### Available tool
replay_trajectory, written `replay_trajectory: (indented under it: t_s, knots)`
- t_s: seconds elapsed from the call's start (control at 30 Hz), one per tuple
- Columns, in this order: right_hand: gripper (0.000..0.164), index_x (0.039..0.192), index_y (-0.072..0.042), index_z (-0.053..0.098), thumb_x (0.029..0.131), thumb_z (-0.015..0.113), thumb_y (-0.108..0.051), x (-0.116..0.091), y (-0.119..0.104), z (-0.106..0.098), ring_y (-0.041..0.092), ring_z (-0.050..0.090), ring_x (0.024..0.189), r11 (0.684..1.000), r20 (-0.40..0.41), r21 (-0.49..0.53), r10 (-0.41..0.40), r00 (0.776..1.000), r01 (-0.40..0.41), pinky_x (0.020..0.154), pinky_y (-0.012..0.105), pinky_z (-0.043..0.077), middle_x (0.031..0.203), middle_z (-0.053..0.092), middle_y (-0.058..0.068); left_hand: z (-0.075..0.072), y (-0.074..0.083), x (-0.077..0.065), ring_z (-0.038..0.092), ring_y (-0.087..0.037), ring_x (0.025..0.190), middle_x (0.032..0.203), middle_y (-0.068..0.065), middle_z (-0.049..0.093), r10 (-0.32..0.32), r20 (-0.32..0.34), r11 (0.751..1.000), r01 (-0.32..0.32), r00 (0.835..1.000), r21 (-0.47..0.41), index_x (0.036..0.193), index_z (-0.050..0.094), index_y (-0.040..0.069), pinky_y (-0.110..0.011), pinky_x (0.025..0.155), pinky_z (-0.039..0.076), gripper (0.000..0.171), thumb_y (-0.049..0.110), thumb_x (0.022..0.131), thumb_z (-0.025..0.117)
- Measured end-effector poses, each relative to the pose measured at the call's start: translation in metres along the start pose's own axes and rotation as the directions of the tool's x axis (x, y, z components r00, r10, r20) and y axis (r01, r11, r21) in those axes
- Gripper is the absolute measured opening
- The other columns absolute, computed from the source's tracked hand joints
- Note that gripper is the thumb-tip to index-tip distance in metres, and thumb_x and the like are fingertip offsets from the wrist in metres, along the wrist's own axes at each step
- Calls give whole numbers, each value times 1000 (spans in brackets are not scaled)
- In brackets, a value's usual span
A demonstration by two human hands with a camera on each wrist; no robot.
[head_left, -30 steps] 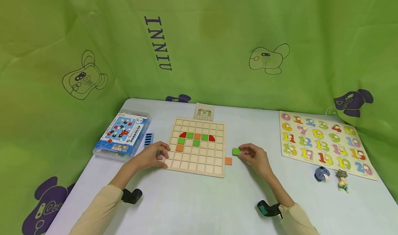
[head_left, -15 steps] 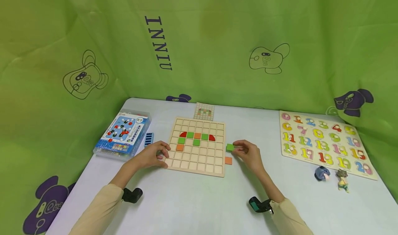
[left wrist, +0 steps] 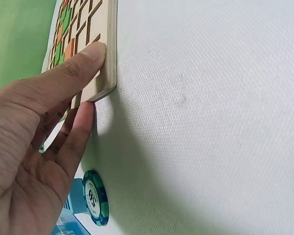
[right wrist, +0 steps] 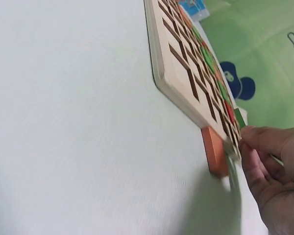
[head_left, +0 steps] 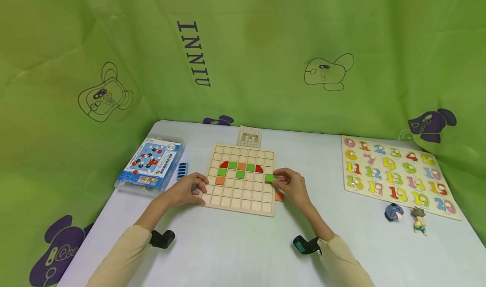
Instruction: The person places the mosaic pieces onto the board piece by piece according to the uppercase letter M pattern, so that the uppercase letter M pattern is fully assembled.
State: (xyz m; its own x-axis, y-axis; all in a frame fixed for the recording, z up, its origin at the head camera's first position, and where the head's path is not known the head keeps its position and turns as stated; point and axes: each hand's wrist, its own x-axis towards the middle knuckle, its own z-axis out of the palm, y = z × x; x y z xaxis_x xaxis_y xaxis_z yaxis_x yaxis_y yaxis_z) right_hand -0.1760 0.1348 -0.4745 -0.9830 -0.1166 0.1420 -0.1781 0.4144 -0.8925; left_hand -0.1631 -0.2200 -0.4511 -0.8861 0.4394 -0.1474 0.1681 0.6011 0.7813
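A wooden grid board (head_left: 236, 192) lies on the white table, with red, green and orange pieces set in some of its squares. At its near left corner my left hand (head_left: 186, 190) holds the edge; the left wrist view has the thumb (left wrist: 78, 68) on top of the rim and other fingers along the side. My right hand (head_left: 292, 186) pinches a green square tile (head_left: 269, 178) over the board's right edge. Below that hand an orange tile (head_left: 279, 196) lies against the right side, partly covered in the head view.
A small pattern card (head_left: 249, 136) lies behind the board. To the left are a boxed molecule set (head_left: 152, 162) and a blue striped item (head_left: 182, 170); a poker chip (left wrist: 95, 198) is by my left hand. A number puzzle (head_left: 395, 173) and two figurines (head_left: 393, 212) are at right.
My right hand has carried the green tile leftward and slightly away, from the table beside the board to over its right edge. My left hand has stayed in place.
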Motion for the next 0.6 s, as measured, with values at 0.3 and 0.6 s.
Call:
replay_trajectory:
  t_s: [0.3, 0.6]
  knots:
    - [25, 102, 5, 67, 78, 74, 7, 7, -5, 10, 24, 67, 80, 1000, 23, 8, -10, 1000, 10, 66, 20, 53, 99, 69, 17, -1, 1, -1, 48, -29, 112, 123, -13, 54, -5, -1, 1000, 5, 1000, -8, 85, 64, 2, -31, 85, 52, 25, 1, 69, 84]
    - [25, 101, 7, 66, 76, 74, 10, 8, -7, 15, 27, 67, 79, 1000, 22, 21, -23, 999, 22, 66, 23, 54, 98, 68, 20, 0, 1, 0, 49, -30, 110, 122, -14, 54, 5, -1, 1000, -5, 1000, -2, 86, 64, 1, -31, 85, 52, 26, 1, 69, 84]
